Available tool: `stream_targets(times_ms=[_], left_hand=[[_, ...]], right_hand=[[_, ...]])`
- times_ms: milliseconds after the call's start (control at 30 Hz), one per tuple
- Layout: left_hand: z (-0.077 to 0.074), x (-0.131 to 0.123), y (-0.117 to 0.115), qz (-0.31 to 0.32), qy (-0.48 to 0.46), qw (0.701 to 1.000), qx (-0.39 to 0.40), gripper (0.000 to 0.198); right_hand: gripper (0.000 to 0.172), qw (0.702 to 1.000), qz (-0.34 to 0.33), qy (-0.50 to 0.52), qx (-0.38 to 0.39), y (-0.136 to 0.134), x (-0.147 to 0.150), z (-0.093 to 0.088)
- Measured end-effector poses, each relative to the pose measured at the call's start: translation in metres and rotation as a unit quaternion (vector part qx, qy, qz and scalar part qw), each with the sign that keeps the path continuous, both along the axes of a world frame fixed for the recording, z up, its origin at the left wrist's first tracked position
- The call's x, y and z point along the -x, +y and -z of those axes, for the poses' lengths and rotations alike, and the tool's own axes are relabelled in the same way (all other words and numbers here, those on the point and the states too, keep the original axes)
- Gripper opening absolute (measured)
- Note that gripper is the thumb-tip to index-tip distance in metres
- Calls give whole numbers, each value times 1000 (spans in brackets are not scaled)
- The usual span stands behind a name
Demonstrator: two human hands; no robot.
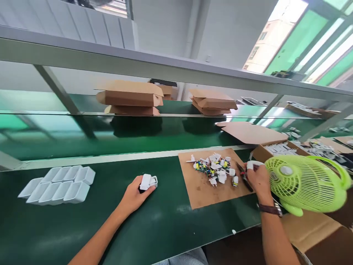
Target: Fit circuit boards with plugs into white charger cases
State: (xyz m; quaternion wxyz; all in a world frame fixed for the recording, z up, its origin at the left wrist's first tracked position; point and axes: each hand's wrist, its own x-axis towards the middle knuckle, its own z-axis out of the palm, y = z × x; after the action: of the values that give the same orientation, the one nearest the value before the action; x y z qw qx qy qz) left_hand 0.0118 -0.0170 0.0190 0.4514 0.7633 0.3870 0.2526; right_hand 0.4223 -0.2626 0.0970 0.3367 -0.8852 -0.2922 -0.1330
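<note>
- The step in hand looks like assembly of small chargers; the left hand (134, 197) rests on the green worktop (82, 221) with its fingers curled round a white charger housing (148, 182), which it presses down at the near middle of the worktop; that hand is closed on the housing, not flat.
- The right hand (257, 180) is on the right, at the right edge of a brown cardboard sheet (204, 195); it is closed round a dark-handled tool (244, 176), seemingly pliers or cutters, though the tip is too small to tell; a white piece shows at its fingertips; a watch (271, 209) sits on the wrist.
- On the cardboard sheet lies a heap of small circuit boards and white plug parts (215, 169), just left of the right hand and well apart from the housing.
- As a judgement, the next move calls for bringing a part from the heap to the held housing, lined up squarely.
- At the near left stands a cluster of empty white housings (59, 184); a lime-green fan (306, 184) is just right of the right hand; folded cartons (129, 96) lie on the far shelf.
</note>
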Motion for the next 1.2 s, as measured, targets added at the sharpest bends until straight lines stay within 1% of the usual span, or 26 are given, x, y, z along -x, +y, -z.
stream_targets(times_ms=[67,133,167,200,233,267,333,367,433,533,600,700,767,833,933,1000,1067,1200], left_hand=[[-1,-1,-1,-17,-18,999,22,34],[-3,-2,0,-46,-59,994,80,35],[-5,-2,1,-65,-97,985,128,36],[-7,-2,2,-86,-150,968,184,38],[-9,-2,4,-107,-213,940,243,40],[-12,-2,6,-126,-278,904,298,40],[-17,0,11,-155,-377,827,387,37],[-20,2,13,-162,-405,797,419,34],[-24,5,16,-165,-431,756,463,25],[-28,7,16,-153,-451,722,501,12],[-30,6,14,-142,-457,705,524,12],[-31,4,11,-130,-462,680,554,21],[-32,2,9,-130,-466,666,568,28],[-32,1,8,-141,-465,658,576,32],[-32,0,7,-161,-461,655,577,33],[-32,-2,6,-173,-461,656,572,33],[-31,-3,5,-184,-464,657,565,31],[-28,-4,3,-184,-461,671,551,28]], right_hand=[[20,992,-53,51,-99,12,13,-6],[24,965,-150,134,-168,30,38,-8],[25,947,-209,171,-175,42,54,-7],[24,928,-269,198,-164,55,71,-4],[24,908,-323,215,-155,70,88,-1],[25,888,-369,225,-155,85,104,4],[30,854,-428,233,-184,117,135,14],[34,841,-443,235,-204,132,149,19],[37,824,-457,236,-238,156,175,29],[34,813,-471,246,-238,173,204,34],[30,812,-483,256,-204,173,217,32],[30,810,-503,250,-169,166,228,29],[28,802,-509,255,-182,161,233,30],[26,784,-508,290,-209,157,239,34],[22,751,-510,342,-244,153,250,43],[22,742,-529,327,-251,151,256,47],[24,751,-542,278,-254,150,261,49],[30,790,-528,192,-246,149,268,48]])
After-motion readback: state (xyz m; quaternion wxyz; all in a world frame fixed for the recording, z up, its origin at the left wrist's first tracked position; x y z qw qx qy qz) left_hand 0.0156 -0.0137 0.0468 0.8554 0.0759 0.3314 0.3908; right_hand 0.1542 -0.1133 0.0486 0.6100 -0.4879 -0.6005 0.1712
